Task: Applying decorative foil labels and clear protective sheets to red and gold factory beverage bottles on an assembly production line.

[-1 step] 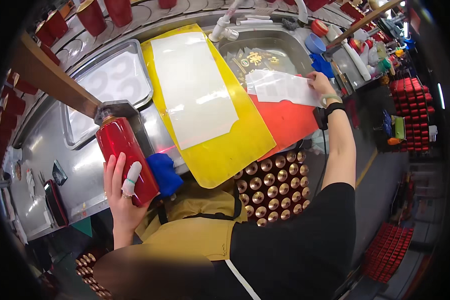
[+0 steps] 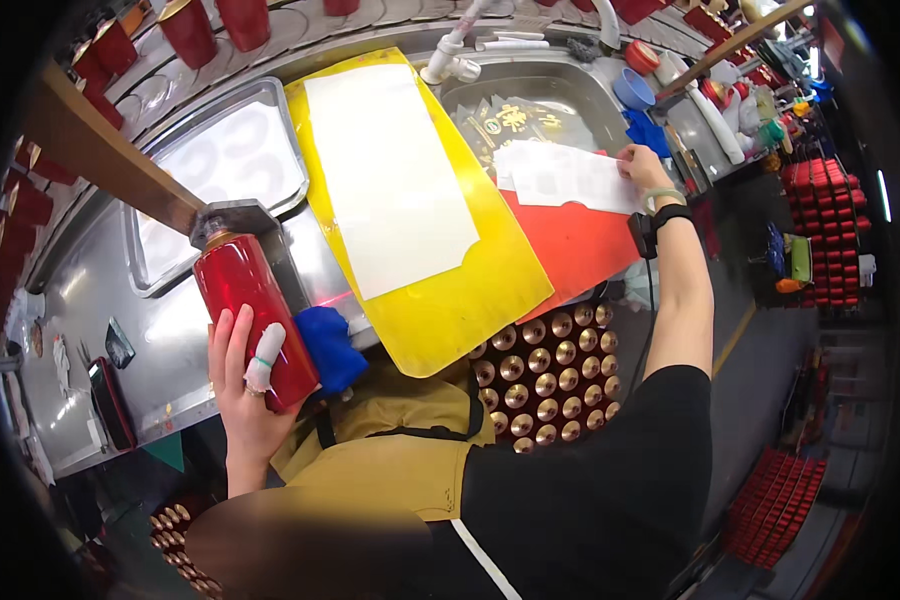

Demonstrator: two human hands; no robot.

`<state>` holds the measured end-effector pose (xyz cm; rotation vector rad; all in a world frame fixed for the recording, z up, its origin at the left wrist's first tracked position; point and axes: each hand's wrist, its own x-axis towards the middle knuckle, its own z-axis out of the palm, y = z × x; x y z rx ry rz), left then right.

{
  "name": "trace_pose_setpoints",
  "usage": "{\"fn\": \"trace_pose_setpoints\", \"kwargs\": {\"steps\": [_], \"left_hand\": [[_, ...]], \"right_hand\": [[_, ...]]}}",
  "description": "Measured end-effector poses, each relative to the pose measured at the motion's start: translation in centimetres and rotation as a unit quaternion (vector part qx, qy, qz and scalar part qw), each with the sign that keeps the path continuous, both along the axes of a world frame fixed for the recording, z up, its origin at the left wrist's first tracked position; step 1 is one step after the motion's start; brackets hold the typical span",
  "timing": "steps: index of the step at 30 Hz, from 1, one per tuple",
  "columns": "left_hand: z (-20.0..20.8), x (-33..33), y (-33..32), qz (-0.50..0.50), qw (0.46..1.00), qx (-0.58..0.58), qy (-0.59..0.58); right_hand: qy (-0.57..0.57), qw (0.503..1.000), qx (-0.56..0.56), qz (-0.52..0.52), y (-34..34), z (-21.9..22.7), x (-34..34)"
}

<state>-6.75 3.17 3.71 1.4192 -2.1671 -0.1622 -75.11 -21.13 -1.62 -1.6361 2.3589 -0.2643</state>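
My left hand is wrapped round the lower end of a glossy red bottle, its thumb hidden. One finger has a white wrapping with a green band. The bottle lies tilted, its gold neck end against a dark metal fixture on a wooden bar. Out to the right, my right hand pinches the right end of a white sheet. This sheet lies over a red-orange sheet and more white paper at the sink's near edge. Between my hands, a long white sheet rests on a yellow board.
Gold cut-out pieces lie in water in the metal sink, below a white tap. A metal tray holds a patterned sheet. Beside the bottle is a blue cloth. Several gold-topped bottles stand below the board.
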Motion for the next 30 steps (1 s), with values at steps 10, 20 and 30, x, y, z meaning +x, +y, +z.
{"fn": "trace_pose_setpoints", "kwargs": {"steps": [10,20,30], "left_hand": [[-0.5,0.3,0.0,-0.002,1.000,-0.006,0.024],[-0.5,1.1,0.3,0.024,0.991,-0.002,0.135],[-1.0,1.5,0.6,0.030,0.935,0.177,0.307]], "right_hand": [[0.112,0.956,-0.118,0.243,-5.8,2.2,13.7],[0.180,0.946,0.058,0.262,-10.3,-5.7,23.6],[0.052,0.908,-0.243,0.337,2.3,12.0,36.4]]}}
